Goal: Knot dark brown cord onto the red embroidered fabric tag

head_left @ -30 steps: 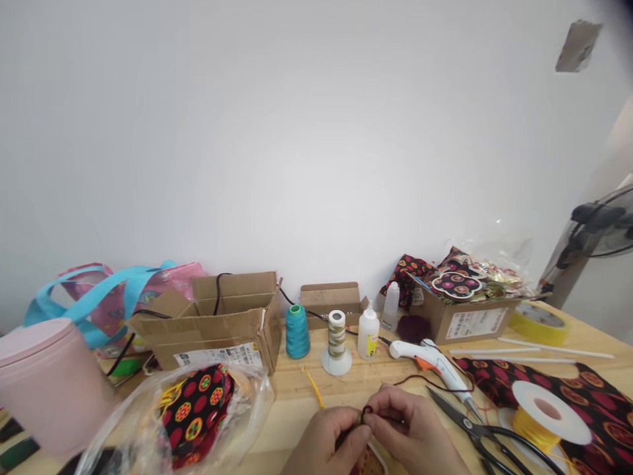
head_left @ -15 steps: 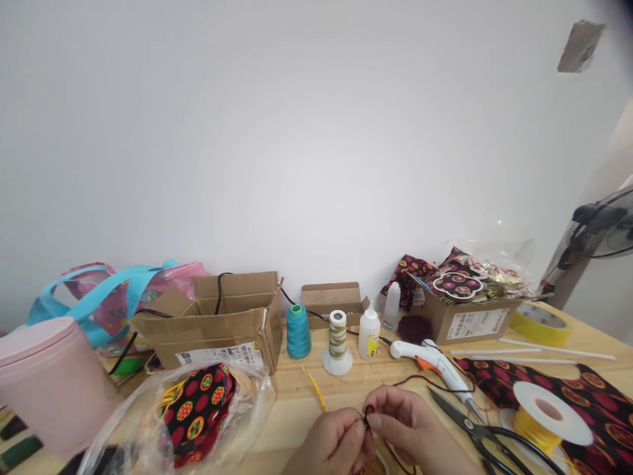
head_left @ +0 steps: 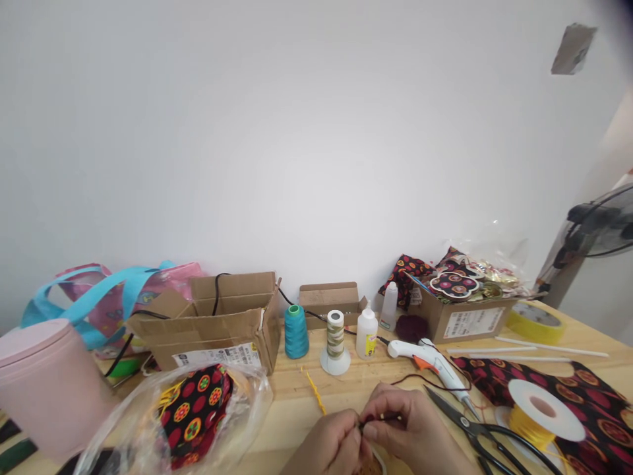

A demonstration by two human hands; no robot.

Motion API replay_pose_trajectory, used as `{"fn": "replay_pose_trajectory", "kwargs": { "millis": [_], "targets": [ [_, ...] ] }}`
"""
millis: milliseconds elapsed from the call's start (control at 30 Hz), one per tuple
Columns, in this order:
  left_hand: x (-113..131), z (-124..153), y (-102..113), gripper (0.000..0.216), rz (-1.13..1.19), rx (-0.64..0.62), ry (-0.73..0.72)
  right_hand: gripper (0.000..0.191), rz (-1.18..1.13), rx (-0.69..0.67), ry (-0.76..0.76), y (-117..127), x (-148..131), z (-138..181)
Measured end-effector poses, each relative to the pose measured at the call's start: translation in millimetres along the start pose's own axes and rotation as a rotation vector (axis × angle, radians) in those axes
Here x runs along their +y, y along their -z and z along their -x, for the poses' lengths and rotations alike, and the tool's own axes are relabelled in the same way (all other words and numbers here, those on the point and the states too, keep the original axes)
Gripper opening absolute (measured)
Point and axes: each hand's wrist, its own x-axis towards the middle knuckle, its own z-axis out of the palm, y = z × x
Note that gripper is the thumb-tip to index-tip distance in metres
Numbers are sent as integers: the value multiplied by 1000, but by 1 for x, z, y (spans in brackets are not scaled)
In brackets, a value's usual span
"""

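My left hand (head_left: 330,445) and my right hand (head_left: 414,429) meet at the front middle of the table, fingertips almost touching. Both pinch a thin dark red cord (head_left: 380,417) between thumb and fingers. Its exact shape there is partly hidden by the fingers. Behind my right hand, a length of dark red cord (head_left: 411,376) curves towards the white glue gun (head_left: 435,363). Under my hands shows part of a reddish-brown piece with a pale rim (head_left: 374,464), mostly covered. A twisted yellow cord (head_left: 315,392) lies just beyond my left hand.
Black scissors (head_left: 472,425) and a yellow cord spool (head_left: 531,422) lie right, beside patterned fabric (head_left: 593,409). Behind stand a teal thread cone (head_left: 296,333), a camouflage thread cone (head_left: 335,336) and a glue bottle (head_left: 366,333). Left are a plastic bag (head_left: 242,409), carton (head_left: 212,333) and pink bin (head_left: 52,389).
My right fingers have turned slightly, and the small upright cord loop between my hands now lies flatter, pointing right. The whole view has shifted a little.
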Motion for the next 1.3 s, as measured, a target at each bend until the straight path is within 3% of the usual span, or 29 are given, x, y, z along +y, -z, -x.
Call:
{"fn": "replay_pose_trajectory", "kwargs": {
  "millis": [267, 467, 667, 833, 967, 1067, 1300],
  "targets": [
    [5, 0, 0, 26, -246, 56, -21, 3, 20, -6, -40, -2, 7, -1],
    [6, 0, 0, 26, -124, 10, -24, 1, 69, -40, -57, 1, 14, -1],
    [-5, -3, -1, 15, -26, 65, -70, 8, 2, 53, -107, 1, 5, 0],
    [-17, -6, -2, 56, 25, 138, -161, 12, -2, 89, -73, 1, -1, -1],
    [-11, -5, 2, 48, -235, 270, -264, 12, 9, 106, -79, -1, 1, -2],
    [-3, -3, 5, 33, -464, 261, -306, 14, 33, 111, -96, -3, 5, -2],
    [-5, -3, 5, 32, -727, 291, -331, 20, 6, 124, -114, -2, 10, -2]
  ]
}}
